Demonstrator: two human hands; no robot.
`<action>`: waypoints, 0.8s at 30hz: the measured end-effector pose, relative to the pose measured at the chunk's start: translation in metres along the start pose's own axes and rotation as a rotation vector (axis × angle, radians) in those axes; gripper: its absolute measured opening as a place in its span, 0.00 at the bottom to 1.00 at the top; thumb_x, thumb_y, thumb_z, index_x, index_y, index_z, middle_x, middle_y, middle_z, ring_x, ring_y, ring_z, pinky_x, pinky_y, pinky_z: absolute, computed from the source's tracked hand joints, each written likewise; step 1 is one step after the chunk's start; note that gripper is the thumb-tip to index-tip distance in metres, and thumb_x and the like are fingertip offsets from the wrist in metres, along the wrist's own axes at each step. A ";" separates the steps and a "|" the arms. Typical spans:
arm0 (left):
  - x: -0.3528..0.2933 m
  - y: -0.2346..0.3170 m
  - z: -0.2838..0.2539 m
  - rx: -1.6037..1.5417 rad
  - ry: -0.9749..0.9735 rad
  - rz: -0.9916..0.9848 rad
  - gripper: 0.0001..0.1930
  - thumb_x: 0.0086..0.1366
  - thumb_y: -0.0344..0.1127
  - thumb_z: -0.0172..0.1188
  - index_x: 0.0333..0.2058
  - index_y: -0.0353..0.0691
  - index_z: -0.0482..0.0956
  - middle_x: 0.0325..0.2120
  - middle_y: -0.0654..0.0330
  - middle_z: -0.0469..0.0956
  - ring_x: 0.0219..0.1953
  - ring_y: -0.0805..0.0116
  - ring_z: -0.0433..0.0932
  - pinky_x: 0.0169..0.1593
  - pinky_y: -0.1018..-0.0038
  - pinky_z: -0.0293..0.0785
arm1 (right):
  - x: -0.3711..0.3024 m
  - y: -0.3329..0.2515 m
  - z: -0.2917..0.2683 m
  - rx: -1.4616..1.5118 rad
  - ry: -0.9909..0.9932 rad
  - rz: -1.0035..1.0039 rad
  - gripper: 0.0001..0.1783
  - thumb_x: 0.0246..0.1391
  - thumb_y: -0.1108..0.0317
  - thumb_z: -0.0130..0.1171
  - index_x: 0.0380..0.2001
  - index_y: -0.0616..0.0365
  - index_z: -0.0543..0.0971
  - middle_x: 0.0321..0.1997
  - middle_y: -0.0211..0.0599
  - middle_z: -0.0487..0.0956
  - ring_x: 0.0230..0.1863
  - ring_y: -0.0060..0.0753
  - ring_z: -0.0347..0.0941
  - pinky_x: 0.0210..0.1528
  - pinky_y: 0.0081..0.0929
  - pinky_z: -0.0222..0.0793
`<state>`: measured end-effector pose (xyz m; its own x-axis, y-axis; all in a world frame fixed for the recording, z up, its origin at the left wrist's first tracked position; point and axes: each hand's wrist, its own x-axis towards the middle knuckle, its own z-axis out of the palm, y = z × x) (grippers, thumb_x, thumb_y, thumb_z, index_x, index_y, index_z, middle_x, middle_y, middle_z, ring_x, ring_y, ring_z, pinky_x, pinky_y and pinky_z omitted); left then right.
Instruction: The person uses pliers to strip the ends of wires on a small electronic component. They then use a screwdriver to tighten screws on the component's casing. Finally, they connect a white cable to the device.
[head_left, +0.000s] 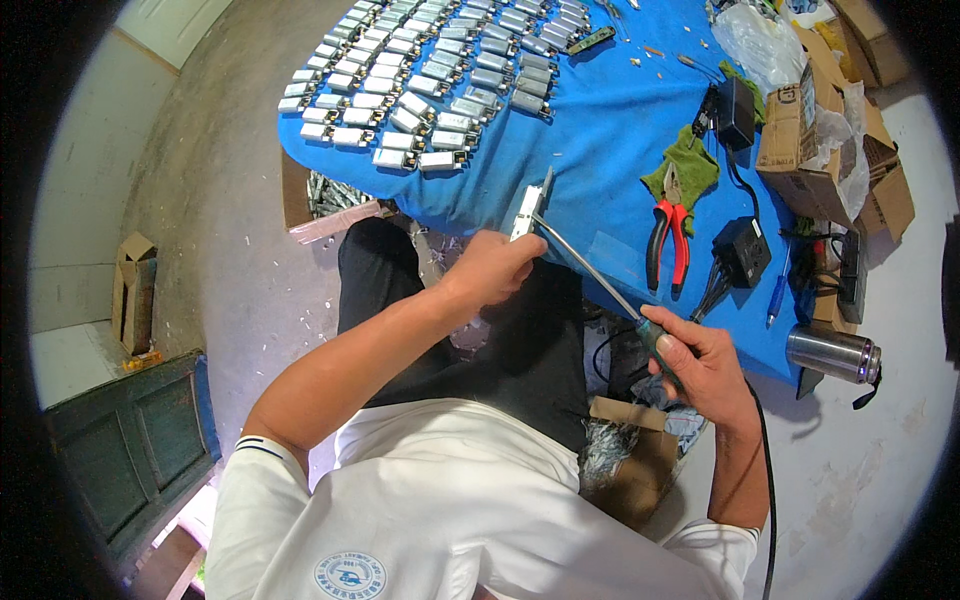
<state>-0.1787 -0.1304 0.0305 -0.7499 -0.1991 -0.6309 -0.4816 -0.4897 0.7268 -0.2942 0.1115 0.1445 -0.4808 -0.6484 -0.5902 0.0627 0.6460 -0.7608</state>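
Observation:
My left hand [492, 266] is closed around a small flat white-and-silver device [525, 212] just off the front edge of the blue-covered table. A thin metal strip sticks up at its far end. In my right hand [708, 368] is a screwdriver [592, 270] with a dark green handle, its long shaft slanting up to the left. The screwdriver's tip meets the device beside my left fingers; the exact contact point is too small to make out. Rows of similar small silver devices [430, 85] with dark ends lie on the far left of the table.
Red-handled pliers [668, 240] lie partly on a green cloth [690, 165]. Right of them are a black adapter [740, 252], a blue pen [778, 297] and a steel flask [833, 354]. Cardboard boxes [800, 150] stand far right. An open box of metal parts [335, 195] sits below the table's left edge.

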 end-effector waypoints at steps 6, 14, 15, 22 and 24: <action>0.013 -0.024 0.009 0.324 0.206 0.211 0.24 0.62 0.49 0.51 0.13 0.39 0.67 0.10 0.66 0.63 0.14 0.74 0.60 0.20 0.72 0.56 | 0.000 -0.006 -0.003 -0.058 -0.002 0.022 0.20 0.63 0.67 0.52 0.57 0.55 0.75 0.26 0.25 0.75 0.20 0.12 0.64 0.22 0.14 0.63; -0.001 -0.008 0.012 0.526 0.235 0.166 0.27 0.62 0.51 0.49 0.18 0.28 0.70 0.14 0.46 0.68 0.20 0.52 0.69 0.29 0.59 0.66 | 0.008 0.003 -0.007 -0.504 0.089 -0.484 0.21 0.57 0.71 0.57 0.54 0.54 0.76 0.24 0.38 0.75 0.21 0.27 0.70 0.24 0.26 0.67; -0.001 -0.009 0.012 0.537 0.242 0.180 0.27 0.63 0.50 0.49 0.16 0.29 0.69 0.12 0.52 0.65 0.19 0.61 0.66 0.26 0.62 0.64 | 0.008 0.000 -0.006 -0.573 0.101 -0.518 0.21 0.55 0.71 0.58 0.54 0.54 0.76 0.24 0.40 0.74 0.22 0.31 0.72 0.24 0.28 0.68; 0.001 -0.011 0.012 0.523 0.231 0.214 0.28 0.64 0.49 0.48 0.14 0.29 0.66 0.10 0.56 0.61 0.18 0.69 0.63 0.24 0.65 0.63 | -0.006 -0.008 0.016 -1.127 0.222 -0.575 0.25 0.51 0.71 0.62 0.54 0.50 0.76 0.23 0.41 0.71 0.23 0.41 0.74 0.24 0.36 0.70; 0.006 -0.015 0.009 0.518 0.228 0.236 0.27 0.64 0.49 0.48 0.15 0.29 0.67 0.10 0.54 0.62 0.17 0.68 0.63 0.24 0.64 0.63 | -0.002 -0.001 0.013 -1.003 0.217 -0.625 0.23 0.53 0.70 0.61 0.55 0.50 0.76 0.23 0.37 0.73 0.20 0.33 0.72 0.22 0.31 0.68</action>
<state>-0.1797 -0.1163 0.0182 -0.7747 -0.4568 -0.4373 -0.5152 0.0550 0.8553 -0.2824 0.1067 0.1428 -0.3286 -0.9424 -0.0626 -0.8963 0.3321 -0.2939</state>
